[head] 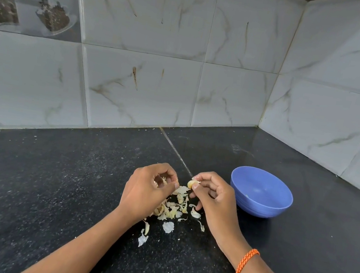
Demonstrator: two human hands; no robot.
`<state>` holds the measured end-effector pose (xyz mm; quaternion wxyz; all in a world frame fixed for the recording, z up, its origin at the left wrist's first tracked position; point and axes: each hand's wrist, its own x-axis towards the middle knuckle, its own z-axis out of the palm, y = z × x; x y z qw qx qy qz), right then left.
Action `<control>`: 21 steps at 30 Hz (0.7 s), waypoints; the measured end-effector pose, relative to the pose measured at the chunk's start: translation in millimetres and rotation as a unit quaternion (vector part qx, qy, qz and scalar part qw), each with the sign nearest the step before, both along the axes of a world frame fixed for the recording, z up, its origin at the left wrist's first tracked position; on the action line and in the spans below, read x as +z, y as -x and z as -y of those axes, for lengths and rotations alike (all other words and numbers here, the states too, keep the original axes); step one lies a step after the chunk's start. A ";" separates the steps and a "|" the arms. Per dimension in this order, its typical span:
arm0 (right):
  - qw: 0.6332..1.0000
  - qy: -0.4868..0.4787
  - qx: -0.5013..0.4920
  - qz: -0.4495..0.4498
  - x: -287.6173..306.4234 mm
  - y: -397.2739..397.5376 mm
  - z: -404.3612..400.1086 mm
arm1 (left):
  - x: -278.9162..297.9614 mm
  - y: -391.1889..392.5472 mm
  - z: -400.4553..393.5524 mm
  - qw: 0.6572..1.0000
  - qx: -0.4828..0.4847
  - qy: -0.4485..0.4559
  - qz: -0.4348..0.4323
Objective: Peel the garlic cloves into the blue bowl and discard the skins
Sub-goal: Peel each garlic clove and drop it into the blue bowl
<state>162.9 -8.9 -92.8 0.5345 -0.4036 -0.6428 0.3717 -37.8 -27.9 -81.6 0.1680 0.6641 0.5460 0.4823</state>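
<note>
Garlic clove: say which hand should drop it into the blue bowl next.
Right. The right hand already pinches the garlic clove and lies just beside the blue bowl. The left hand is farther from the bowl, over the skins, its fingers curled round a scrap of skin.

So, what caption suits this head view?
Right hand pinches a garlic clove over loose skins beside a blue bowl.
</note>
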 end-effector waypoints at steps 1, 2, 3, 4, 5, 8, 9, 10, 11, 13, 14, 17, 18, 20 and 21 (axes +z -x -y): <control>1.000 -0.003 -0.007 -0.001 0.2 -0.3 -0.4 | 0.0 0.7 -0.2 1.000 0.014 0.003 -0.014; 1.000 -0.004 -0.011 0.000 0.1 -0.6 -0.2 | -0.2 1.3 -0.1 0.999 0.026 0.008 -0.032; 1.000 -0.004 -0.013 0.002 -0.1 -0.6 -0.2 | 0.1 1.6 0.0 0.998 0.037 0.014 -0.048; 1.000 -0.004 -0.014 0.006 -0.5 -0.7 0.2 | 0.1 1.3 0.3 0.997 0.045 0.020 -0.061; 1.000 -0.005 -0.016 0.011 -0.6 -0.6 0.6 | 0.3 0.4 0.7 0.996 0.051 0.023 -0.070; 0.999 -0.024 -0.027 0.033 -0.8 0.3 1.9 | 0.1 -2.2 2.0 0.994 0.060 0.015 -0.088; 0.998 -0.033 -0.032 0.044 -1.2 0.9 1.9 | 0.0 -2.7 1.8 0.994 0.058 0.009 -0.092; 0.997 -0.043 -0.037 0.057 -1.6 1.4 2.2 | 0.1 -3.1 1.7 0.994 0.054 0.005 -0.097; 0.995 -0.053 -0.042 0.068 -2.0 2.0 2.4 | 0.2 -3.2 1.8 0.993 0.049 0.002 -0.103; 0.994 -0.064 -0.047 0.081 -2.3 2.8 2.4 | 1.1 -3.1 2.0 0.994 0.044 0.000 -0.104; 0.993 -0.065 -0.049 0.085 -2.6 3.1 2.2 | 1.5 -2.8 1.7 0.994 0.043 0.000 -0.095; 0.992 -0.068 -0.054 0.089 -2.6 3.2 2.1 | 1.8 -3.6 0.0 0.997 0.036 0.001 -0.074; 0.992 -0.069 -0.056 0.093 -2.3 3.3 2.3 | 0.9 -3.6 -0.6 0.997 0.036 0.000 -0.073; 0.990 -0.075 -0.060 0.105 -2.0 4.0 2.9 | -1.2 -2.6 -2.0 0.997 0.036 -0.001 -0.070; 0.989 -0.078 -0.063 0.110 -2.0 4.3 3.2 | -2.0 -2.2 -1.9 0.997 0.035 -0.003 -0.067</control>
